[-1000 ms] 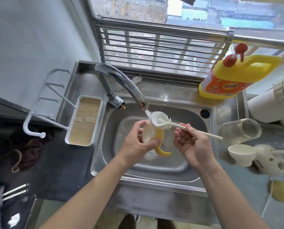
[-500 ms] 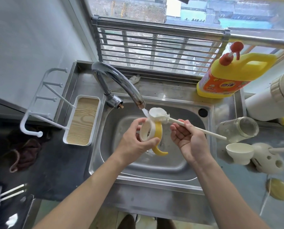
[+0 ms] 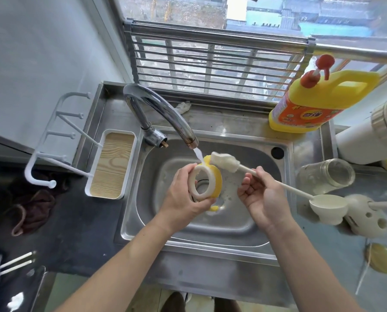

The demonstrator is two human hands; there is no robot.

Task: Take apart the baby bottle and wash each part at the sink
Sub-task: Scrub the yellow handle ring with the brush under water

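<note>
Over the sink (image 3: 278, 251), the left hand (image 3: 183, 194) fingers grasp the bottle collar (image 3: 207, 181); the right hand (image 3: 264, 197) fingers pinch the brush (image 3: 224, 162) handle, its head touching the collar's top.

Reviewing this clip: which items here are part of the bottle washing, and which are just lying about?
In use: left hand gripping the yellow-handled collar ring; right hand holding the bottle brush; running faucet; sink; glass bottle lying right of the sink.
Lying about: detergent jug; wood-bottomed tray; brown cloth.
</note>
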